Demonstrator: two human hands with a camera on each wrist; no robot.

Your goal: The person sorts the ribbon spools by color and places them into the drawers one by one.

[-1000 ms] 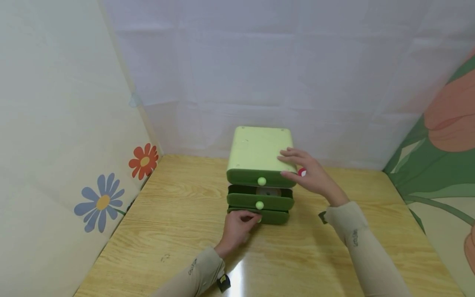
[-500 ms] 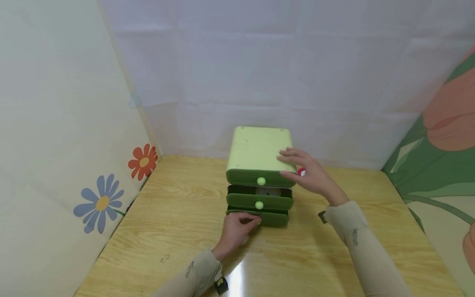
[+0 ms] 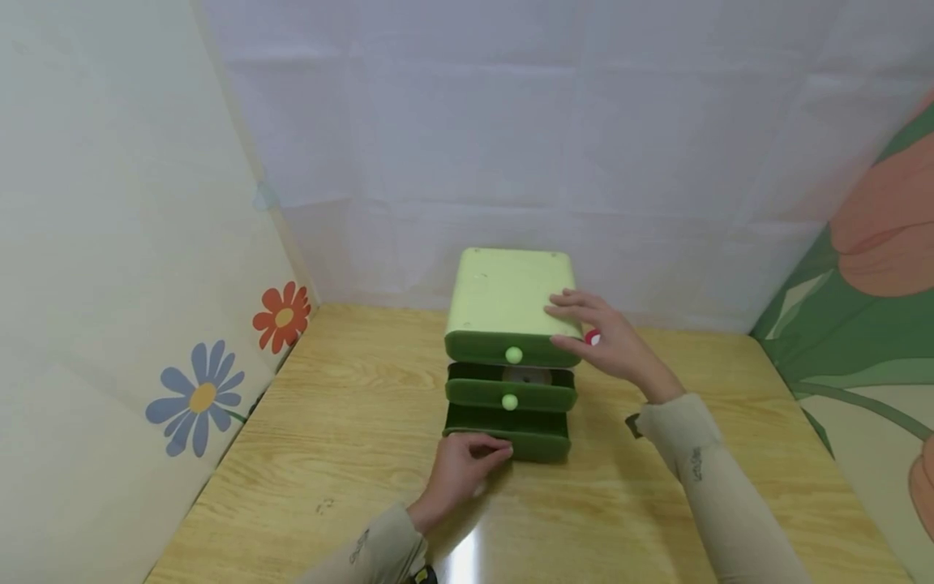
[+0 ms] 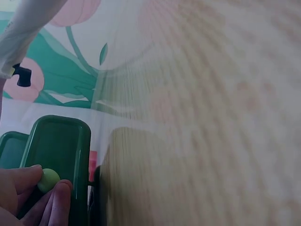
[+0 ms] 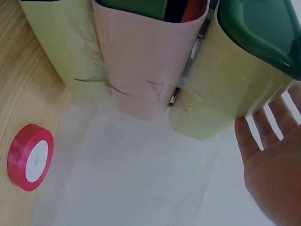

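A small three-tier drawer cabinet with a pale green top and dark green drawer fronts stands on the table. My left hand pinches the round light-green knob of the bottom drawer, which is pulled part-way out. Inside that drawer the visible part shows bare dark green. My right hand rests with extended fingers on the top's right edge, the thumb by the top drawer. The middle drawer also stands partly out, and a round greyish disc lies in it.
A roll of pink-red ribbon stands on the wooden table just right of the cabinet. A white cloth backdrop hangs close behind. Flower-patterned panels border both sides.
My left hand has drawn the bottom drawer outward, toward me, so its interior now shows. The right hand has stayed in place on the cabinet, and the other two drawers look unmoved.
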